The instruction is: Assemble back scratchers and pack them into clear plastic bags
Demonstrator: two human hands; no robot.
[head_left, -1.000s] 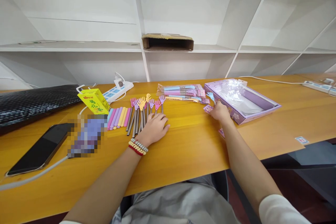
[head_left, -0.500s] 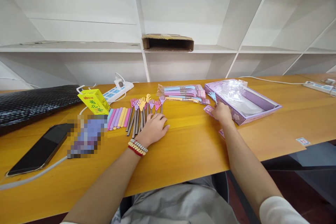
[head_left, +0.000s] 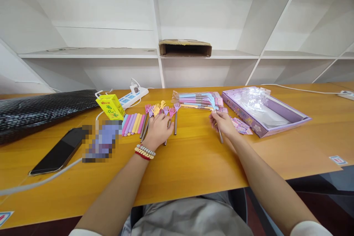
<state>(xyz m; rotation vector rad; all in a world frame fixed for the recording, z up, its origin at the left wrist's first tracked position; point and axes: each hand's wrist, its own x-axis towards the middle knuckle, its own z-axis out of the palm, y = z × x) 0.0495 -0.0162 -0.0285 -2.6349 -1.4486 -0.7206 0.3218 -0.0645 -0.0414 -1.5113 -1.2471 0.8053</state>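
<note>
My right hand (head_left: 223,122) is closed around the metal shaft of a blue hand-shaped back scratcher (head_left: 212,100). Its claw points away from me and its shaft end sticks out below my fingers. My left hand (head_left: 159,132) lies palm down, fingers extended, over a row of back scratchers (head_left: 176,118) with pink, purple and yellow claws and metal shafts; it hides part of them. Left of that row are several pastel handle tubes (head_left: 133,124) set side by side. Behind my right hand lie clear-bagged back scratchers (head_left: 190,97). Pink printed cards (head_left: 242,126) sit just right of that hand.
An open purple box (head_left: 260,129) holding clear plastic stands at the right. To the left are a yellow drink carton (head_left: 111,106), a phone (head_left: 59,151), a cable and a black textured bag (head_left: 47,112). A power strip (head_left: 134,97) lies behind; white shelves hold a cardboard box (head_left: 185,48).
My right hand has drawn the blue back scratcher leftward, away from the purple box and the cards. My left hand has shifted forward over the row of back scratchers. The view has turned slightly left.
</note>
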